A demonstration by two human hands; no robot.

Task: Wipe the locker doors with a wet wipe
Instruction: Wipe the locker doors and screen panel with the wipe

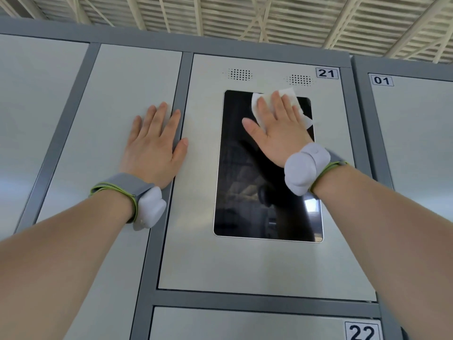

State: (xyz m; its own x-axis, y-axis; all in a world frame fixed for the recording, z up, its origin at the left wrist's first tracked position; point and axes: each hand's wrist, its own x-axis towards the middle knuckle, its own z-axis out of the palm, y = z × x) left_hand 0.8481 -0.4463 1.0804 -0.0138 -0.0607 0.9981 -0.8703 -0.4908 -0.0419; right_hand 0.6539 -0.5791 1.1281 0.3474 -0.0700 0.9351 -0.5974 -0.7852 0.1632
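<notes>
Both bare forearms reach up and forward. The left hand [157, 143] lies flat, just left of the dark screen [245, 192], with its fingers straight and slightly spread and its thumb angled toward the screen. The right hand [279, 133] lies flat over the screen's upper part, fingers straight, thumb splayed left, pressing a wet wipe [290, 94] at the screen's top edge. The wrists wear a grey left wristband [137, 192] and a grey right wristband [306, 168].
</notes>
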